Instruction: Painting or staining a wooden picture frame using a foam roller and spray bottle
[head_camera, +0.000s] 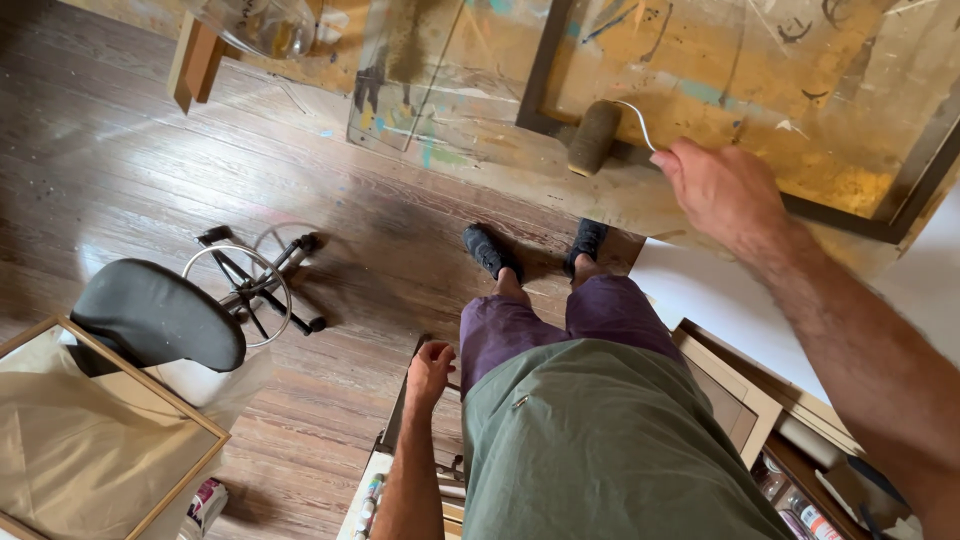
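R hand (722, 190), upper right of frame, is closed round the thin wire handle of a paint roller (594, 137); roller head sits upper centre, resting on the dark frame edge of a big ochre-yellow panel (800, 90) that fills the top right. Panel surface already looks well covered w/ mottled yellow, plus teal streaks and dark scribbled marks; can't tell if the roller is loaded or how much coat is left to lay, so I'd judge the rolling as partway at most. Roller is at the panel's lower-left corner, rest of the surface lies beyond it.

R arm runs in from lower right, extended, wrist bent a bit, knuckles up. L hand (430, 368), lower centre, is curled w/ fingers folded in, near the top edge of a low cart or stand (395, 430); whether it grips that edge, can't tell. L forearm hangs straight down.

Also in view: black stool (160, 312) at left, wooden floor (110, 170), a framed sheet (90, 440) lower left, person's dark shoes mid-frame.
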